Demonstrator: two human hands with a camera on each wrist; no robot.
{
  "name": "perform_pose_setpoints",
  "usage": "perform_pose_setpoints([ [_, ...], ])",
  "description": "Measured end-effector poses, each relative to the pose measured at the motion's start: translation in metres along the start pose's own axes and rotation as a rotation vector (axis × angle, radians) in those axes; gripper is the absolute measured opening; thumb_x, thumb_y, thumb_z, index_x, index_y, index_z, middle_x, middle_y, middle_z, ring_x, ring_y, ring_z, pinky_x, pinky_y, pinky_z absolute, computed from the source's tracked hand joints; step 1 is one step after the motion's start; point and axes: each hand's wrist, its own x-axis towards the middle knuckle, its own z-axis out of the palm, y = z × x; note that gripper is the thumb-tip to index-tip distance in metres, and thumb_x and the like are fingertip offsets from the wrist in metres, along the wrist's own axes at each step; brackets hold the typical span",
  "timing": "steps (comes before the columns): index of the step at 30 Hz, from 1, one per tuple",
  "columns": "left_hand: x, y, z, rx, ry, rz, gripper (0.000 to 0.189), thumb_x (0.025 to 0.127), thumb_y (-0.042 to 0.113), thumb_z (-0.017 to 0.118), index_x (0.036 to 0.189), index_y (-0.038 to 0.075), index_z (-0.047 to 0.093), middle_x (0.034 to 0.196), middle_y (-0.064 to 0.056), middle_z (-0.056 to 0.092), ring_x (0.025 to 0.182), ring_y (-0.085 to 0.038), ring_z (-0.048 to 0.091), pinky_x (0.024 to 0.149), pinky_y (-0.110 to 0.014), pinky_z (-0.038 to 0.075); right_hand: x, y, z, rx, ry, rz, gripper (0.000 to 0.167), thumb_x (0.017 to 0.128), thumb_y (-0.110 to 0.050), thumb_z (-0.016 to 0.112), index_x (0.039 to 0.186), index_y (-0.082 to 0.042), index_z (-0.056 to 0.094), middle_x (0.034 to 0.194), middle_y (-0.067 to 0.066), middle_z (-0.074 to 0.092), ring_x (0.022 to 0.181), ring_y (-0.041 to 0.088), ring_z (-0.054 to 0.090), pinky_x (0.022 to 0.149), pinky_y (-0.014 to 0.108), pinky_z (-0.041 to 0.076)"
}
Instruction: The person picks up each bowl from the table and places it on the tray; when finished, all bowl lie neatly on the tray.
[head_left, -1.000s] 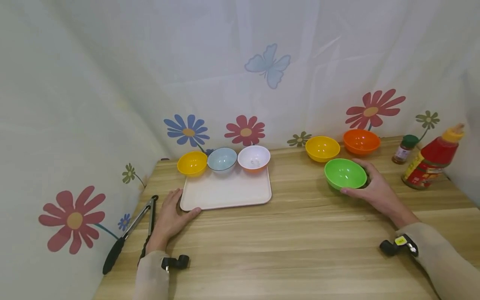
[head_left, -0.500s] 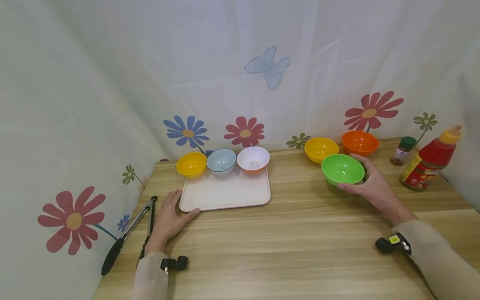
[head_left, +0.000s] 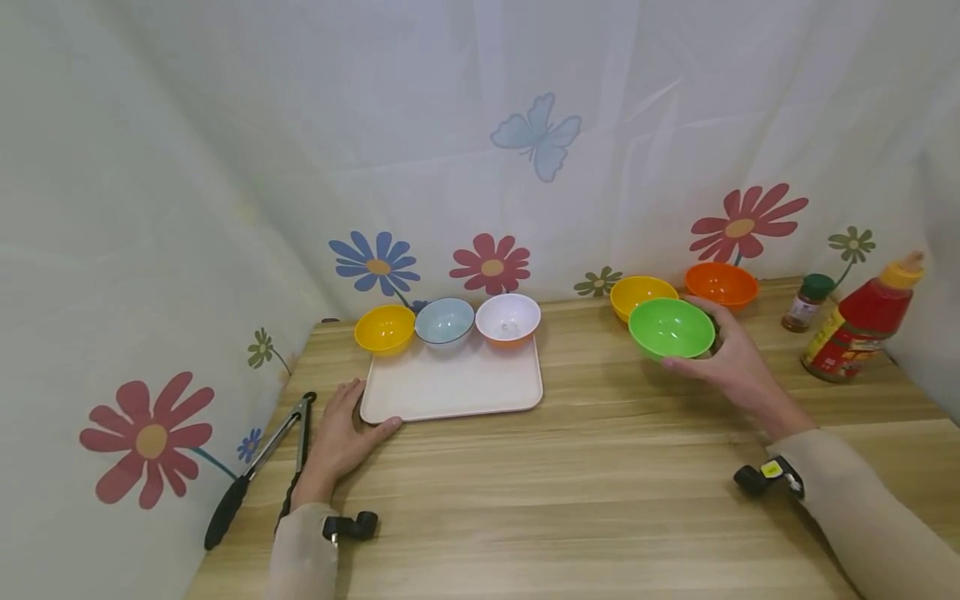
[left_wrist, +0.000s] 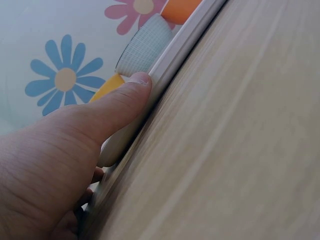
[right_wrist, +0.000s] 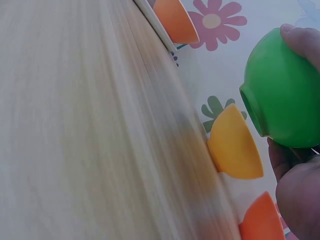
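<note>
The person's right hand [head_left: 727, 358] is holding a glossy bright green round bowl [head_left: 671, 329] above the pale wood-grain bench [head_left: 540, 500], its grip clamped on the side wall between thumb and fingers. The right wrist view is showing the bowl's base clear of the surface. From the head, the bowl is partly covering a glossy yellow round bowl [head_left: 633, 294] behind it, and a glossy orange round bowl [head_left: 722, 285] is sitting just beside that one.

The left hand [head_left: 345, 437] is resting at the near left corner of a white rectangular tray [head_left: 457, 383], its grip spread apart, the thumb touching the front rim. Along the tray's far side three round bowls are standing in a row: yellow [head_left: 385, 330], pale blue [head_left: 445, 322], and white inside with orange outside [head_left: 508, 318].

Metal tongs with black handles [head_left: 228, 510] are lying left of the left hand. Farther right, a small green-capped jar [head_left: 806, 304] and a red squeeze bottle with a yellow cap [head_left: 858, 325] are standing near each other.
</note>
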Motion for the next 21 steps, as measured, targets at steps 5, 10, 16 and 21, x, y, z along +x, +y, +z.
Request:
perform_pose_setpoints([
  [5,0.0,0.002,0.0,-0.001,0.001,0.0,0.12,0.091,0.075,0.08,0.174,0.003,0.031,0.182,-0.026,0.022,0.171,-0.05,0.01,0.136,-0.073,0.014,0.003,-0.004,0.003,0.01,-0.004,0.001,0.111,0.097,-0.036,0.091,0.178,-0.015,0.017,0.176,0.021,0.031,0.156,0.046,0.035,0.128,0.075,0.035],
  [10,-0.001,0.003,-0.001,0.002,-0.001,-0.005,0.12,0.091,0.075,0.08,0.174,0.004,0.031,0.183,-0.026,0.022,0.171,-0.049,0.01,0.136,-0.073,0.014,0.007,-0.011,0.007,0.032,-0.003,0.002,0.113,0.095,-0.033,0.093,0.178,-0.017,0.019,0.177,0.018,0.032,0.157,0.042,0.036,0.13,0.071,0.034],
  [16,-0.002,0.003,-0.002,0.0,-0.005,-0.005,0.121,0.091,0.076,0.079,0.175,0.003,0.03,0.183,-0.026,0.021,0.171,-0.049,0.009,0.137,-0.072,0.013,0.013,-0.018,0.015,0.048,-0.006,-0.021,0.113,0.094,-0.028,0.094,0.178,-0.015,0.02,0.178,0.018,0.031,0.159,0.042,0.035,0.131,0.07,0.034],
  [21,-0.002,0.003,-0.001,-0.004,-0.002,-0.001,0.121,0.091,0.077,0.078,0.175,0.004,0.029,0.183,-0.026,0.02,0.171,-0.049,0.008,0.137,-0.072,0.012,0.016,-0.025,0.02,0.06,-0.005,-0.059,0.11,0.095,-0.024,0.093,0.178,-0.014,0.021,0.176,0.019,0.033,0.157,0.041,0.038,0.132,0.054,0.041],
])
